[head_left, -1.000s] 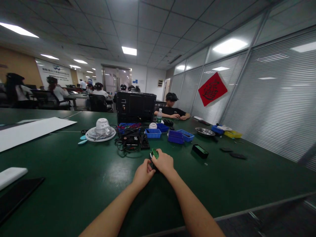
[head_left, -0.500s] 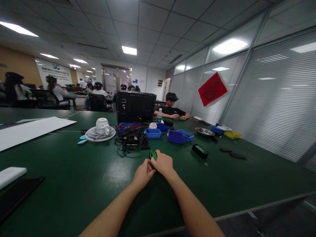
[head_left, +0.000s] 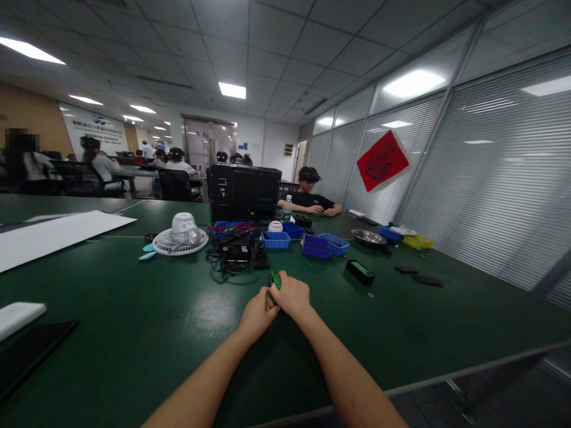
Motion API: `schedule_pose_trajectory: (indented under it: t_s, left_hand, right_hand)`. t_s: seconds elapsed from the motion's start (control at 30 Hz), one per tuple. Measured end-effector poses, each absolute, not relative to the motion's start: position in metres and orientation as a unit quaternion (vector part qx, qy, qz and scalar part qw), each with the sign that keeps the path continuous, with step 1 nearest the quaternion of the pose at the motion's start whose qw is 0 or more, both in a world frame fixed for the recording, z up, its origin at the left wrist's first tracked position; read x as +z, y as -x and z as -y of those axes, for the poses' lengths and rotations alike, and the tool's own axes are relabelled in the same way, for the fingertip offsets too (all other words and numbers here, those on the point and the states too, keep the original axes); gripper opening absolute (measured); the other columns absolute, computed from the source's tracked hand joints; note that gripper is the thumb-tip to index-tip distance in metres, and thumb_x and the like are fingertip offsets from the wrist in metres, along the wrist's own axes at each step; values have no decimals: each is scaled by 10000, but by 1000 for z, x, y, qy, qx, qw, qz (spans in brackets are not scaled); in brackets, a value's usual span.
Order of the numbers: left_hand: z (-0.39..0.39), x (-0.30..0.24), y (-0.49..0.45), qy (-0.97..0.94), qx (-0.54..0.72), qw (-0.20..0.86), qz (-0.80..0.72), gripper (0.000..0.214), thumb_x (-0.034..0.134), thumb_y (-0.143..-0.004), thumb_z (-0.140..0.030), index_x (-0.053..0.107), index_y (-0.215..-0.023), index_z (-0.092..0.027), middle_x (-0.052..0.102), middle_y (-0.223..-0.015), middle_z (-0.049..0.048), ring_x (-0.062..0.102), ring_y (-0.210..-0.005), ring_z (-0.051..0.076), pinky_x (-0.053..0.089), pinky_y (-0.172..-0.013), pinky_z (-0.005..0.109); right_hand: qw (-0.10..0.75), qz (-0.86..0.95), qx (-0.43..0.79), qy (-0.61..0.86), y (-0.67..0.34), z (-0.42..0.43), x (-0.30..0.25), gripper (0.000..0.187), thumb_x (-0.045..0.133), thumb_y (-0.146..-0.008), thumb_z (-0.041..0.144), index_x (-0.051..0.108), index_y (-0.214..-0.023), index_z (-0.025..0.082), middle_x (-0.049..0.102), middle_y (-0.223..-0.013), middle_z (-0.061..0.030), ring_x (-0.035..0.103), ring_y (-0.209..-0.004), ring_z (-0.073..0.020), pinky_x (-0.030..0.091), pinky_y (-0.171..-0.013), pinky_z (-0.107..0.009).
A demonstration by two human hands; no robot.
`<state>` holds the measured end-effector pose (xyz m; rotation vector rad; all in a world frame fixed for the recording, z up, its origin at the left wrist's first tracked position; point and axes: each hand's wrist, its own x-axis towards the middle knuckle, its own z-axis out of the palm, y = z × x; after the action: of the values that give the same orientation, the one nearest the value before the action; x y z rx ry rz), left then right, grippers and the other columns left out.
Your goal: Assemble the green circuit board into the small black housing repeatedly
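Note:
Over the near middle of the green table, my two hands are together. My right hand (head_left: 292, 293) is closed round a small green circuit board (head_left: 276, 279), which sticks up at its left edge. My left hand (head_left: 259, 310) is closed on a small dark part (head_left: 273, 298), mostly hidden between the hands. Whether the board and the dark part are joined cannot be seen. To the right of my hands lies a black box with a green top (head_left: 360, 271), and a small ring (head_left: 370, 295) is on the table close to it.
Beyond my hands are a tangle of black cables and devices (head_left: 234, 254), blue trays (head_left: 275, 240), a white fan (head_left: 181, 241) and a black computer case (head_left: 245, 193). A metal dish (head_left: 369, 238) stands farther right. Across the table sits a person (head_left: 308, 193). White sheets (head_left: 57, 238) lie at left.
The view has shifted very slightly. My hands keep the same hold on the circuit board and the dark part, with hardly any movement.

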<state>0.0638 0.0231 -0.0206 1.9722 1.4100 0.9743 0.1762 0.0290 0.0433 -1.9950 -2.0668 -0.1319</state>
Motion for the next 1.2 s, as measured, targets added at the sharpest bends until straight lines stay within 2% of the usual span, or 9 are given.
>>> schedule_pose_trajectory:
  t_s: [0.23, 0.43, 0.57, 0.77, 0.93, 1.07, 1.13, 1.2]
  left_hand:
    - [-25, -24, -65, -733, 369, 248, -515, 184, 521, -732, -220, 451, -901, -197, 554, -677, -31, 524, -592, 101, 330, -540, 196]
    - [-25, -24, -64, -724, 360, 270, -522, 305, 539, -724, -219, 437, -1011, -194, 563, -685, -39, 531, -595, 103, 353, -560, 199]
    - [-24, -24, -63, -724, 361, 275, -521, 336, 530, -728, -211, 433, -1049, -198, 561, -682, -45, 532, -606, 102, 362, -582, 202]
    - [-24, -22, -63, -717, 366, 266, -530, 351, 536, -710, -201, 458, -1052, -182, 573, -767, -16, 528, -611, 99, 390, -616, 216]
    - [-26, -24, -64, -708, 398, 229, -536, 444, 559, -666, -169, 486, -1103, -151, 569, -982, 61, 550, -775, 135, 423, -762, 260]
    - [-32, -25, -62, -681, 426, 265, -534, 467, 466, -683, -84, 481, -1142, -168, 553, -1116, 73, 551, -931, 143, 436, -799, 243]
    - [-35, -24, -59, -649, 458, 284, -537, 413, 417, -739, -111, 485, -1143, -161, 558, -1137, 73, 541, -992, 140, 415, -865, 252]
    - [-37, -21, -54, -621, 477, 280, -555, 364, 396, -800, -213, 484, -1146, -145, 556, -1147, 85, 525, -1040, 154, 385, -918, 275]
  right_hand:
    - [117, 732, -59, 669, -175, -30, 39, 351, 381, -821, 418, 504, -1049, 182, 626, -879, -111, 614, -794, -247, 414, -654, -324]
    - [136, 719, -44, 680, -187, -33, 45, 519, 230, -846, 573, 530, -1049, 202, 604, -971, -113, 604, -831, -229, 416, -689, -332]
    - [171, 680, -19, 713, -203, -41, 51, 498, 136, -902, 437, 575, -970, 210, 629, -943, -88, 606, -829, -201, 412, -689, -303]
    - [139, 674, 17, 726, -211, -48, 45, 349, 286, -857, 308, 619, -891, 209, 657, -902, -82, 619, -818, -213, 416, -666, -291]
    - [119, 682, 32, 721, -207, -49, 40, 393, 287, -857, 328, 647, -870, 171, 660, -901, -129, 622, -835, -224, 422, -689, -308]
    - [101, 715, 54, 690, -200, -47, 36, 385, 302, -855, 315, 650, -845, 149, 661, -894, -139, 622, -837, -213, 420, -699, -284]
    - [111, 743, 63, 656, -195, -46, 33, 350, 321, -850, 289, 640, -832, 147, 661, -894, -123, 618, -829, -191, 415, -705, -262]
    - [131, 775, 111, 608, -191, -45, 29, 335, 321, -851, 270, 628, -811, 143, 666, -841, -90, 618, -735, -146, 414, -678, -227]
